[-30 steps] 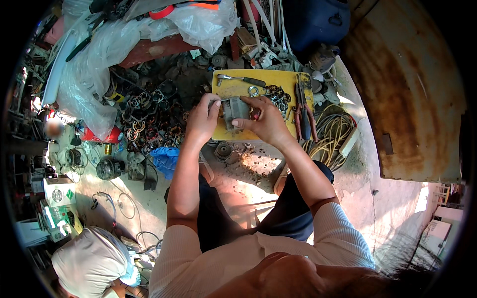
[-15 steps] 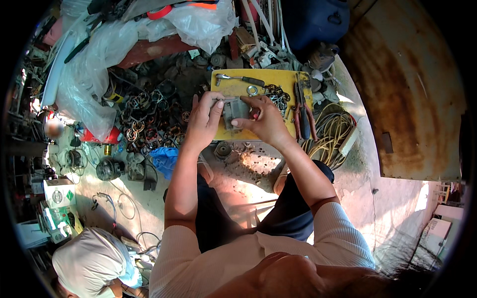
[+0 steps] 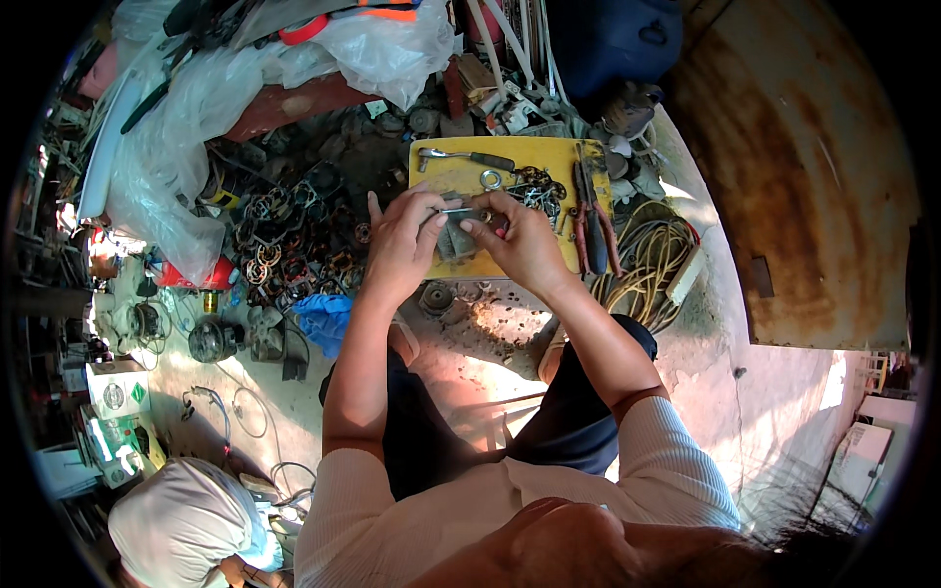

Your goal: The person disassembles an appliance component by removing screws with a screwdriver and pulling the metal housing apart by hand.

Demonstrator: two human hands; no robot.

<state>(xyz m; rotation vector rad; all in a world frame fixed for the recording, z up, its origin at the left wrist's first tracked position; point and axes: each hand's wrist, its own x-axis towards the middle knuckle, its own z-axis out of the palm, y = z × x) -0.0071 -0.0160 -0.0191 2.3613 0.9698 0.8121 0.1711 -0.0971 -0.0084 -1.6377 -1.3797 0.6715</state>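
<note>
- Left hand (image 3: 402,233) pinches a thin rod (image 3: 457,210).
- Right hand (image 3: 524,235) curls by the grey block (image 3: 456,245); cannot tell its grip.
- Block between hands, over yellow board (image 3: 539,153).
- Coiled cable (image 3: 645,263) on concrete floor (image 3: 701,402).

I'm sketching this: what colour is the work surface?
The work surface is yellow; see the head view.
</note>
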